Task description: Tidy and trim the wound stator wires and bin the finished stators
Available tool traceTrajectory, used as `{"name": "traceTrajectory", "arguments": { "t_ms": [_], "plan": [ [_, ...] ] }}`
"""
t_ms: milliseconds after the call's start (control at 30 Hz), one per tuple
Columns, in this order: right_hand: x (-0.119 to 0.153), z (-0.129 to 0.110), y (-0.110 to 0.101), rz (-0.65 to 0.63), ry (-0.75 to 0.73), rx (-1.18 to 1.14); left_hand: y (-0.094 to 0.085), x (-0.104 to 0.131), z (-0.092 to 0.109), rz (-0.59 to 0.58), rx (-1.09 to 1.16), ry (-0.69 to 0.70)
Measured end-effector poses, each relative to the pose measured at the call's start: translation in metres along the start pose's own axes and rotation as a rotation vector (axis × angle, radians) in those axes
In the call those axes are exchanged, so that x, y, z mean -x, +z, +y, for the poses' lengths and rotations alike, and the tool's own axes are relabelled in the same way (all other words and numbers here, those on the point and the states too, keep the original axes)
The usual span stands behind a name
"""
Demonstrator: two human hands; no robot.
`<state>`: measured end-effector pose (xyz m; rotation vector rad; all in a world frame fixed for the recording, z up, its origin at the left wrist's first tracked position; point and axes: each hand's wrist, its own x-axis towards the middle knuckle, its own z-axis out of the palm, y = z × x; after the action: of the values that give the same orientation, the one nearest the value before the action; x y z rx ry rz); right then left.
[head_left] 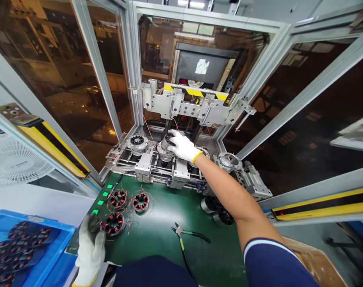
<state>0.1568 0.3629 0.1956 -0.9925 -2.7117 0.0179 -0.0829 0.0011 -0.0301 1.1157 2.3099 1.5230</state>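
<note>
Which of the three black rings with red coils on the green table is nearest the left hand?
The frontmost black ring with red coils, beside the white-gloved left hand; the other two sit farther back.

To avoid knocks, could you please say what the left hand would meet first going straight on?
The left hand would probably meet the nearest green square first, though its height over the table is unclear.
</note>
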Motion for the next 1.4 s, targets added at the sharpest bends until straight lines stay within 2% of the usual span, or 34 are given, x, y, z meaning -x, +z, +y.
{"name": "traceTrajectory", "arguments": {
  "t_ms": [167,333,533,800,933,1033,1100,1200,1400],
  "plan": [
    [-0.002,0.005,0.010,-0.029,-0.027,0.058,0.004,-0.001,0.004,-0.030,-0.066,-0.037],
    [-0.009,-0.002,0.001,-0.101,-0.031,0.147,0.003,-0.004,0.013,-0.029,-0.138,0.001],
    [-0.019,-0.014,-0.006,-0.168,-0.008,0.229,0.002,-0.003,0.011,-0.044,-0.141,0.016],
    [-0.023,-0.015,-0.010,-0.254,0.003,0.185,-0.001,-0.003,0.027,-0.047,-0.216,0.003],
    [-0.022,-0.018,-0.009,-0.240,0.045,0.185,-0.002,-0.002,0.030,-0.045,-0.270,-0.053],
    [-0.024,-0.018,-0.009,-0.264,0.018,0.189,-0.003,-0.001,0.028,-0.058,-0.304,-0.105],
    [-0.026,-0.015,-0.008,-0.280,-0.006,0.198,-0.004,-0.001,0.028,-0.057,-0.281,-0.088],
    [-0.027,-0.013,-0.006,-0.241,-0.010,0.217,-0.004,-0.001,0.029,-0.062,-0.222,-0.034],
    [-0.017,-0.023,0.007,-0.149,0.027,0.290,-0.003,-0.002,0.031,-0.053,-0.218,-0.072]
  ]
}}
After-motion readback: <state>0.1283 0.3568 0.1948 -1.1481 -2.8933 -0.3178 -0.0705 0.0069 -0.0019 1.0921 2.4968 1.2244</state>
